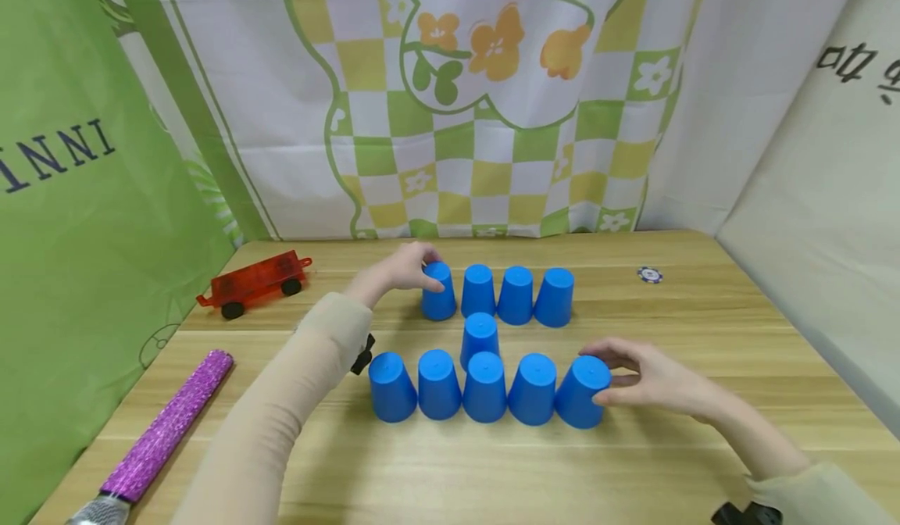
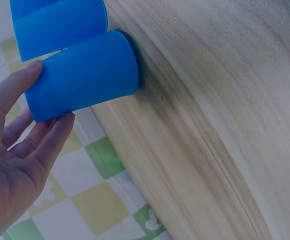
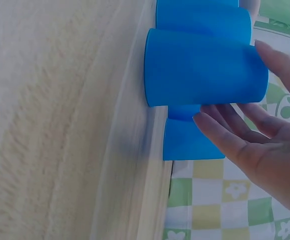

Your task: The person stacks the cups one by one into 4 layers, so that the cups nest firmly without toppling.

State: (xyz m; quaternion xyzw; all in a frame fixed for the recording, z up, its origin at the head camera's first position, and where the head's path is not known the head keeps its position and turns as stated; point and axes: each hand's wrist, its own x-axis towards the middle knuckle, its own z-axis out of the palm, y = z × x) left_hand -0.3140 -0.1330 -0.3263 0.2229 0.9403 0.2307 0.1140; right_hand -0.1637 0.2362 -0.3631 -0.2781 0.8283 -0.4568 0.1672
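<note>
Several upside-down blue cups stand in a back row and a front row, with a single blue cup [image 1: 480, 339] between the rows. My left hand [image 1: 410, 267] holds the back row's leftmost cup [image 1: 439, 303] near its raised base, thumb on one side and fingertips on the other, as the left wrist view shows. At the front row's right end, my right hand [image 1: 650, 376] holds the last cup [image 1: 580, 397]. In the right wrist view the thumb lies on one side of this cup [image 3: 205, 70] and the fingers on the other. Both held cups appear to stand on the table.
A red toy wagon [image 1: 257, 279] with black wheels stands at the back left. Nearer, a glittery purple microphone [image 1: 169, 427] lies along the left side. A poker chip [image 1: 650, 275] lies at the back right of the wooden table [image 1: 492, 478]. Patterned curtains hang around it.
</note>
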